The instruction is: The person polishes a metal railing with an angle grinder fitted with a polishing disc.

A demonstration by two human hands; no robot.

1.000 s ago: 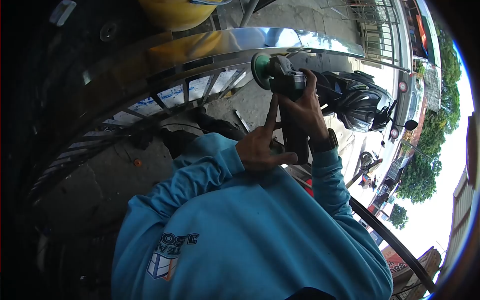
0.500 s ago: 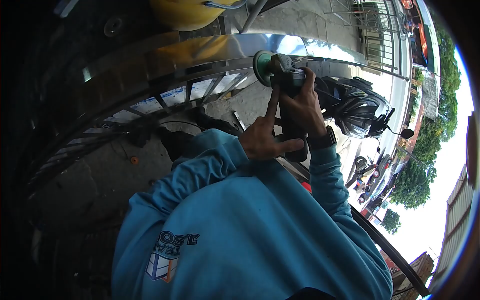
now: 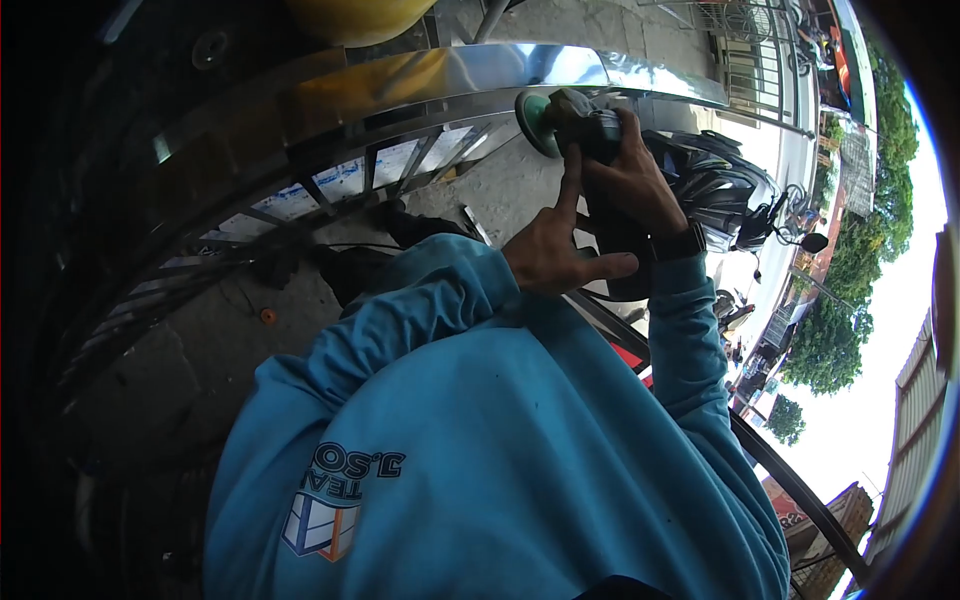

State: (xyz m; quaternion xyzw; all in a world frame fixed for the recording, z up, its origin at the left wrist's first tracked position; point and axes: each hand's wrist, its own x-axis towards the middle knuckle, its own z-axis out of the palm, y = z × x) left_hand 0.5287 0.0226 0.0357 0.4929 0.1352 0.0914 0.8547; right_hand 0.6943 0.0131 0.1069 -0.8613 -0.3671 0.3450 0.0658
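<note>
An angle grinder (image 3: 590, 130) with a round greenish disc (image 3: 537, 124) is held in both hands. My right hand (image 3: 640, 185), with a dark band on its wrist, wraps around the grinder near its head. My left hand (image 3: 556, 245) is on the side of the grinder's dark body, its index finger reaching up towards the head and its thumb lying across the body. The disc is tilted, at the lower edge of a shiny curved metal strip (image 3: 490, 70); whether it touches the metal cannot be made out.
Metal bars (image 3: 420, 158) run below the strip. A yellow rounded object (image 3: 360, 18) is at the top. A black motorcycle (image 3: 715, 185) stands right of my hands. An orange round piece (image 3: 268, 315) lies on the concrete floor. A dark metal beam (image 3: 790, 485) slants at lower right.
Both hands and the grinder have shifted slightly right in the view, while the metal strip appears higher. The disc has moved off the strip's face and looks more tilted.
</note>
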